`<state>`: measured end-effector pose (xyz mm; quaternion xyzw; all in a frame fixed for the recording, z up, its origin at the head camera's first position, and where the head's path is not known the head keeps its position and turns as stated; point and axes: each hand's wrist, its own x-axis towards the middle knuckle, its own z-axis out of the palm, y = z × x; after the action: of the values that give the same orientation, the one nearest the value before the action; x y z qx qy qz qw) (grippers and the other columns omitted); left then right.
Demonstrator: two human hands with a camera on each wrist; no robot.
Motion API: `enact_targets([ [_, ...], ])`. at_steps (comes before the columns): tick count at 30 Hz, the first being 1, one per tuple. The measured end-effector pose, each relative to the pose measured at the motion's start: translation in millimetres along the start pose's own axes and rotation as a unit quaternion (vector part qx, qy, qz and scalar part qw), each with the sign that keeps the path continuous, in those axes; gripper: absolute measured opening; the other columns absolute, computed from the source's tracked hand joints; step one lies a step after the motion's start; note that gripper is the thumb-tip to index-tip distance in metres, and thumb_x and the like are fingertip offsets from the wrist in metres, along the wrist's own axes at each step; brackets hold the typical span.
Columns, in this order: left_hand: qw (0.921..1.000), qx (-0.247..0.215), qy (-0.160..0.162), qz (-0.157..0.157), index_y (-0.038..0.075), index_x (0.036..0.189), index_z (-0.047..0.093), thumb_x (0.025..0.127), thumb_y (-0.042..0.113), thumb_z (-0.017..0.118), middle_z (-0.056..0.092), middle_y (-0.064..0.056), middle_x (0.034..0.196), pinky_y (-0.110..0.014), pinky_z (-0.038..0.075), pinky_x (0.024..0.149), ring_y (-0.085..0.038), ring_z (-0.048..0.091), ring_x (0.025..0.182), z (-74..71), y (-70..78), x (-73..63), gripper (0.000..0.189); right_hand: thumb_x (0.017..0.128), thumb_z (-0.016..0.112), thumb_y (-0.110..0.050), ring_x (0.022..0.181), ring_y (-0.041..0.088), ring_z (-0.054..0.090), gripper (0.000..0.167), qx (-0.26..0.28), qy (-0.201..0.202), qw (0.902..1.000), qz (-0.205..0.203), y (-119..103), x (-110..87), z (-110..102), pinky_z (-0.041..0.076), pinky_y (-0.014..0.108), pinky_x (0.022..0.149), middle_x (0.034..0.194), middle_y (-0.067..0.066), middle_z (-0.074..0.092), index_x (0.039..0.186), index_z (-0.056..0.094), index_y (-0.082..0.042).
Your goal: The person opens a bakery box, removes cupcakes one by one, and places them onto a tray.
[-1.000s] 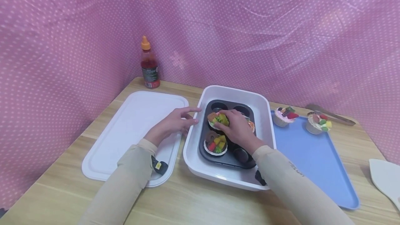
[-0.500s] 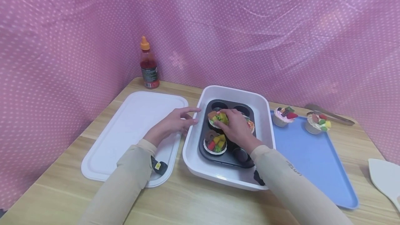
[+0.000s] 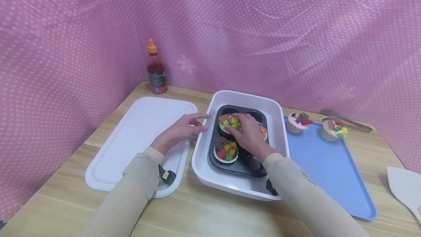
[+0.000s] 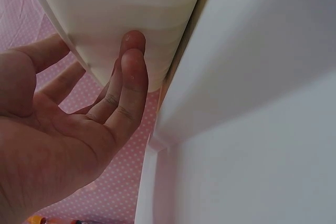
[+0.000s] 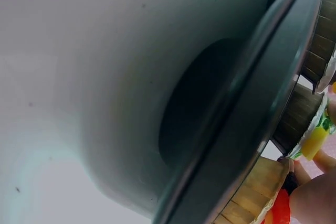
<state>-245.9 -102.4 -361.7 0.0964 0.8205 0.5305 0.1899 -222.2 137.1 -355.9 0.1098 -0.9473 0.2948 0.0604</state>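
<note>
In the head view, my right hand (image 3: 249, 131) pinches a fruit-topped cupcake (image 3: 229, 123) in the dark muffin tin (image 3: 241, 169), thumb and fingers around its top. Nearer me in the same tin sits a cupcake with a brown ring and fruit (image 3: 226, 150). Another cupcake (image 3: 264, 132) is mostly hidden behind the right hand. The tin lies inside a white bin (image 3: 213, 184). My left hand (image 3: 179, 131) rests at the bin's left rim; in the left wrist view its relaxed fingers (image 4: 135, 72) touch the outer wall. Right fingers (image 5: 315, 192) show only at the right wrist view's edge.
A white tray (image 3: 138, 138) lies left of the bin, a blue tray (image 3: 322, 171) right of it. Two cupcakes stand at the blue tray's far edge: one pink (image 3: 298, 123), one pale (image 3: 333, 130). A sauce bottle (image 3: 156, 69) stands behind. A white utensil (image 3: 404, 185) lies far right.
Both hands keep nearly the same places; the right hand stays on the cupcake. The whole head view shifts very slightly to the left.
</note>
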Motion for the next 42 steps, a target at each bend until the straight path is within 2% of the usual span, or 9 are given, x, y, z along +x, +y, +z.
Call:
enact_targets([
  [12, 1.0, -0.008, -0.001, 0.005, 0.026, 0.147, 0.053, 0.098, 0.024, 0.066, 0.059, -0.02, 0.124, -0.036, 0.062, 0.072, -0.021, 0.067, 0.084, 0.0, -1.3, 1.3, 0.051, 0.094, 0.073, -0.034, 0.128, 0.036, 0.054, 0.055, 0.016, 0.016, 0.9997, -0.012, -1, -1.8, -3, 0.047, 0.053, 0.108, 0.136, 0.02, 0.06, 0.137, 0.059, -0.005],
  [24, 0.9999, -0.01, -0.003, 0.004, 0.026, 0.147, 0.053, 0.098, 0.023, 0.066, 0.059, -0.02, 0.124, -0.036, 0.061, 0.071, -0.021, 0.066, 0.083, -0.4, -1.1, 1.2, 0.051, 0.092, 0.075, -0.034, 0.121, 0.032, 0.056, 0.05, 0.039, 0.05, 0.998, -0.008, -4, -4.5, -10, 0.051, 0.05, 0.099, 0.133, 0.016, 0.062, 0.134, 0.063, -0.009],
  [31, 0.9999, -0.017, 0.0, 0.001, 0.027, 0.147, 0.053, 0.098, 0.023, 0.067, 0.059, -0.02, 0.123, -0.035, 0.061, 0.069, -0.02, 0.066, 0.08, -0.4, -2.9, 2.8, 0.051, 0.09, 0.077, -0.032, 0.115, 0.031, 0.058, 0.05, 0.041, 0.065, 0.9968, -0.022, -2, -4.1, -13, 0.053, 0.046, 0.091, 0.131, 0.016, 0.064, 0.132, 0.065, -0.008],
  [42, 0.9999, -0.014, -0.001, 0.006, 0.026, 0.147, 0.053, 0.098, 0.022, 0.067, 0.059, -0.021, 0.123, -0.035, 0.061, 0.07, -0.021, 0.066, 0.082, 0.0, -2.8, 1.7, 0.051, 0.087, 0.081, -0.03, 0.12, 0.032, 0.059, 0.052, 0.08, 0.077, 0.9937, -0.02, -2, -7.3, -20, 0.056, 0.048, 0.095, 0.131, 0.016, 0.063, 0.131, 0.065, -0.006],
])
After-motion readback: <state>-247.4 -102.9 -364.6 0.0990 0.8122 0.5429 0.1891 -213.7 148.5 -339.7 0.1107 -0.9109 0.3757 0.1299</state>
